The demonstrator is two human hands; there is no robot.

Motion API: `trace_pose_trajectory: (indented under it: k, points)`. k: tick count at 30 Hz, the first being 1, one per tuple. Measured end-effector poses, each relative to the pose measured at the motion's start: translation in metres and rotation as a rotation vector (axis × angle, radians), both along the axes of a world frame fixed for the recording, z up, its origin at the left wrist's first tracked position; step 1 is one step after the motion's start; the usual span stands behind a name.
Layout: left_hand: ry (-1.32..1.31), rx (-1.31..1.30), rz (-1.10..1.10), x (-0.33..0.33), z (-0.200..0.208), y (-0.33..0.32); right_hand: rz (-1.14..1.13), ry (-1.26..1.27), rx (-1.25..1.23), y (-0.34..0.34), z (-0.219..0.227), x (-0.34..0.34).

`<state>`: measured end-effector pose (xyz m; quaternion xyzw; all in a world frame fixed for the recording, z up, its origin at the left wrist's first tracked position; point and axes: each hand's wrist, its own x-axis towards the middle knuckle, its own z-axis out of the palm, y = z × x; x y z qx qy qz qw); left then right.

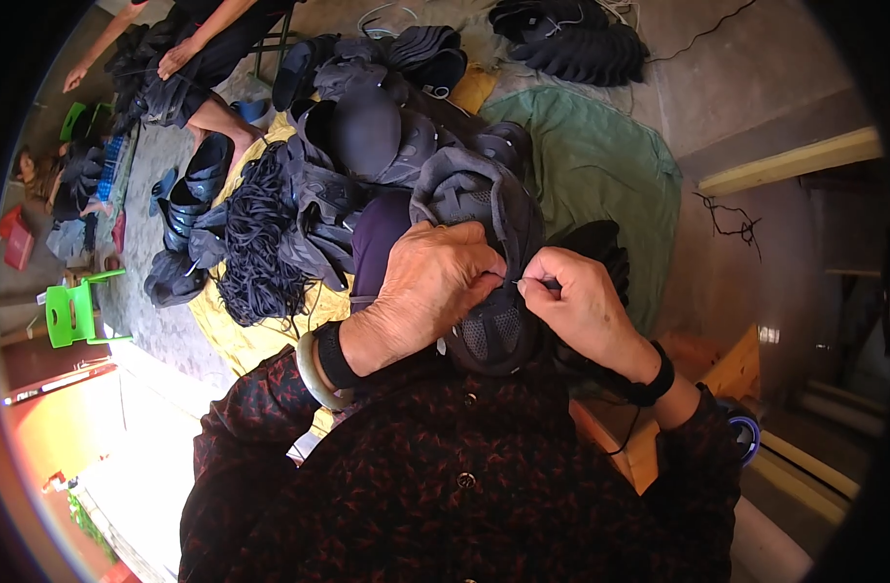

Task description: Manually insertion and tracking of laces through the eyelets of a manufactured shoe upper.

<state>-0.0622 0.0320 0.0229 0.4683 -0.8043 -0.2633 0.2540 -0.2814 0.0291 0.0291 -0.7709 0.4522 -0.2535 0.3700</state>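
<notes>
A dark grey shoe (491,325) with mesh panels lies in front of my body, its toe end toward me and its padded collar (476,175) away from me. Over its middle, my left hand (435,270) is closed in a pinch; what lies between its fingertips is too small to make out. Close by on the right, my right hand (579,296) pinches thumb against finger, with a small dark tip, seemingly of a black shoelace, showing at the fingertips. The two sets of fingertips nearly meet. A purple cloth (379,243) shows beside my left hand.
Black laces (258,243) lie heaped on a yellow cloth (226,325), left of piled dark shoe parts (367,136). A green cloth (600,146) spreads at the right. Another person's hand (179,58) is at the far left, near a green chair (70,311). An orange-brown wooden piece (732,374) stands right.
</notes>
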Motion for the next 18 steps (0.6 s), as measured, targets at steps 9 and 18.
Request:
trace_pose_trajectory:
  k: [9,18]
  points:
    - [-0.027,-0.062,-0.047,0.000,0.000,-0.001,0.114,0.104,-0.303,0.002,-0.002,0.003]
    - [0.019,-0.034,-0.031,0.000,-0.002,0.002,0.067,0.119,0.146,-0.011,-0.004,-0.006]
